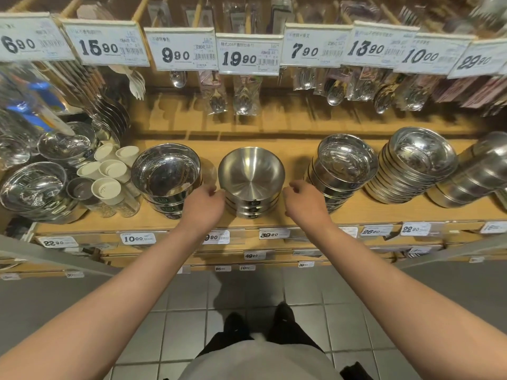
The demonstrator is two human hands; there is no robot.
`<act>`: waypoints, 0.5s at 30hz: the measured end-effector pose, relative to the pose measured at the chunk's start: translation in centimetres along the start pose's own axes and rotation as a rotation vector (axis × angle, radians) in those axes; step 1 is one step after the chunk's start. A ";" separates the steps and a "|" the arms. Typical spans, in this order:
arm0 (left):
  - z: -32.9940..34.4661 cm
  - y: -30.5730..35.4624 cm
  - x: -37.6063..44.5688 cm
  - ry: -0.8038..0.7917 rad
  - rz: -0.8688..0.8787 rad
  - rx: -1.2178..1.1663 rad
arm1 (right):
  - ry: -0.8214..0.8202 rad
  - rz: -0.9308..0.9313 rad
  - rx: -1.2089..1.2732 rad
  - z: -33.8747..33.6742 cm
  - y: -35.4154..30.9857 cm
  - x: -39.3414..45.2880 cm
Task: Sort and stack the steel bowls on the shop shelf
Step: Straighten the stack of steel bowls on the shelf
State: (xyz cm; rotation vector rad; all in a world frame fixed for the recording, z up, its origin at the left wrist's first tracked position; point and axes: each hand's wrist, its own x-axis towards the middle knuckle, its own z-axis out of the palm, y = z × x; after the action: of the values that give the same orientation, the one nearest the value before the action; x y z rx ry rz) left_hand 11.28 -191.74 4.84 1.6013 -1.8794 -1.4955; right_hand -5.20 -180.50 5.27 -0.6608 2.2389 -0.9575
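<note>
A short stack of brushed steel bowls (251,176) stands mid-shelf, black labels on its front. My left hand (204,204) is at the stack's left side, fingertips loosely curled at the top bowl's rim. My right hand (304,201) is at the right side, fingers loosely curled with a small gap to the stack. Neither hand holds a bowl. A stack of polished bowls (166,171) stands just left of my left hand. Further polished stacks stand to the right: one close (345,163), a taller leaning one (419,157) and one at the far right (480,174).
White-lidded jars (109,176) and more shiny bowls (33,185) crowd the shelf's left end. Packaged spoons (242,100) hang above the bowls under a row of price tags (248,57). The wooden shelf's front edge (164,224) carries price labels; lower shelves and a tiled floor lie below.
</note>
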 end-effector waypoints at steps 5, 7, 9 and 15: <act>-1.7 -1.9 -3.7 0.033 0.003 -0.109 | 0.015 -0.007 0.175 -2.3 1.9 -3.2; -2.4 -2.5 -5.1 0.071 -0.001 -0.169 | 0.017 -0.003 0.222 -3.8 3.2 -4.2; -2.5 -2.8 -6.5 0.088 -0.009 -0.230 | 0.011 0.007 0.275 -5.4 4.5 -5.1; 0.4 -1.7 -11.3 0.117 -0.002 -0.371 | 0.003 0.033 0.428 -11.1 9.0 -8.2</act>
State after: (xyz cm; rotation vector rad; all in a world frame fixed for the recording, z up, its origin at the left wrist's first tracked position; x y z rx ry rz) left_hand 16.07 -181.78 7.89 1.4794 -1.4362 -1.5992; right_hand -9.05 -164.61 7.36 -0.4256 1.9476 -1.3643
